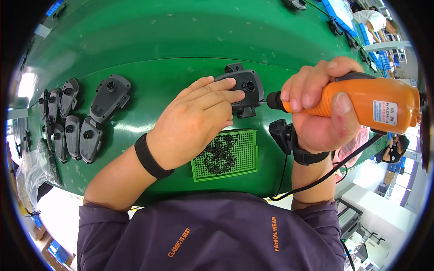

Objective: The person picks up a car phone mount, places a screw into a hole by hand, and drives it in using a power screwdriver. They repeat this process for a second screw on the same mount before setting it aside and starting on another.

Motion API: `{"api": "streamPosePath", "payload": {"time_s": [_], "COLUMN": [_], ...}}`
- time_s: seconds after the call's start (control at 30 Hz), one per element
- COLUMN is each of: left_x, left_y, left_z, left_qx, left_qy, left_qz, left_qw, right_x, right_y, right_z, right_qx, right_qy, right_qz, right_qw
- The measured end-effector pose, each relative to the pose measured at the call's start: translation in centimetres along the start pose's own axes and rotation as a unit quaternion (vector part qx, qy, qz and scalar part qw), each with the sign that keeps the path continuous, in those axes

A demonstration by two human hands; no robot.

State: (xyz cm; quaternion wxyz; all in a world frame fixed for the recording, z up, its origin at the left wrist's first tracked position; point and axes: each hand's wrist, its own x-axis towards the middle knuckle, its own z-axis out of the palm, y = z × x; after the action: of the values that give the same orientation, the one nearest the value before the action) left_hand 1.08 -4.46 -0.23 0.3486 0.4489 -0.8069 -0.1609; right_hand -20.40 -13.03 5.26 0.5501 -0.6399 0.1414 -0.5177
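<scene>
A dark grey plastic housing [246, 100] with a round black knob lies on the green table. My left hand [199, 106] holds it down, fingers laid across its left part; the thumb shows at the near edge. My right hand [323, 101] is wrapped round an orange electric screwdriver [368, 103], held level. Its bit points left and meets the housing's right edge; whether it sits in a screw hole is too small to tell. Just nearer than the housing stands a light green mesh basket [254, 156] with many small black screws [221, 156] in it.
Several similar housings [110, 97] lie at the left, some overlapping. A black bracket-like part [281, 135] is by my right wrist. The screwdriver's black cable [332, 170] loops over my right forearm. Clear plastic bags [34, 167] lie far left; people [393, 149] are at the right.
</scene>
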Motion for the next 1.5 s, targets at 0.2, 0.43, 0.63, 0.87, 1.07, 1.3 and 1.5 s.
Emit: {"api": "streamPosePath", "payload": {"time_s": [0.2,0.43,0.63,0.87,1.07,1.3,1.5], "left_x": [0.0,0.0,-0.1,-0.3,-0.5,-0.3,-0.1], "left_y": [0.0,0.3,2.2,2.2,2.4,2.3,1.4], "left_z": [-0.2,-0.8,-1.7,-1.4,-0.7,-1.1,-1.5], "left_qx": [-0.010,-0.142,-0.233,-0.277,-0.318,-0.220,0.091], "left_qy": [0.005,0.087,0.057,0.023,0.023,0.052,0.038], "left_qz": [-0.006,-0.019,-0.086,-0.092,-0.120,-0.024,-0.016], "left_qw": [1.000,0.986,0.967,0.956,0.940,0.974,0.995], "right_x": [0.2,-0.3,-0.5,-0.6,-0.6,-0.9,-0.9], "right_y": [-0.8,-3.7,-4.6,-4.7,-4.6,-3.8,-2.4], "right_z": [0.0,1.1,2.5,3.7,3.9,3.3,0.7], "right_qx": [0.019,0.102,0.153,0.156,0.144,0.085,0.053], "right_qy": [0.014,-0.044,-0.085,-0.065,-0.078,-0.104,-0.038], "right_qz": [-0.008,-0.020,-0.022,-0.029,-0.042,-0.039,-0.058], "right_qw": [1.000,0.994,0.984,0.985,0.986,0.990,0.996]}}
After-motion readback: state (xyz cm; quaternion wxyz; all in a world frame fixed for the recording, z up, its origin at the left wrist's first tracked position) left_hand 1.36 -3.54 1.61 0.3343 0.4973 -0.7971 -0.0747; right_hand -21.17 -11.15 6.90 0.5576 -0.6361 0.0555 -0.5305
